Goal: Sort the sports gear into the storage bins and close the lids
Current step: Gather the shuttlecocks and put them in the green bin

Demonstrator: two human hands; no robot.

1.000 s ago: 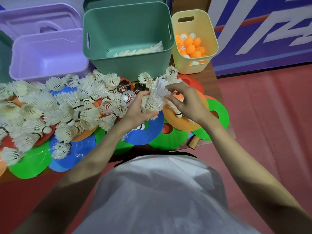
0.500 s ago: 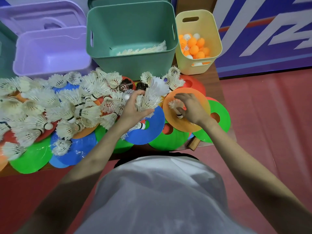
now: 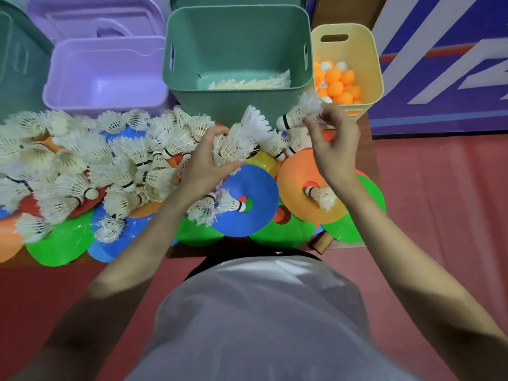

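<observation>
right hand (image 3: 334,138) is raised above the counter (image 3: 341,244), a single shuttlecock (image 3: 298,112) pinched by its feather skirt between thumb and fingertips. long axis lies roughly level – cork to the left, feathers to the right under the fingers. it is held just in front of the green bin (image 3: 237,48), at the bin's near right corner, beside the yellow bin (image 3: 365,50) of ping-pong balls (image 3: 336,85). left hand (image 3: 204,160) is wrapped around a bunch of shuttlecocks (image 3: 239,140), feathers pointing up and away toward the same bin. the bin opening lies beyond and left of the right hand – judged the nearer hand for the drop. shuttlecocks already lie on the bin floor; many remain piled on the cone discs (image 3: 244,199).
</observation>
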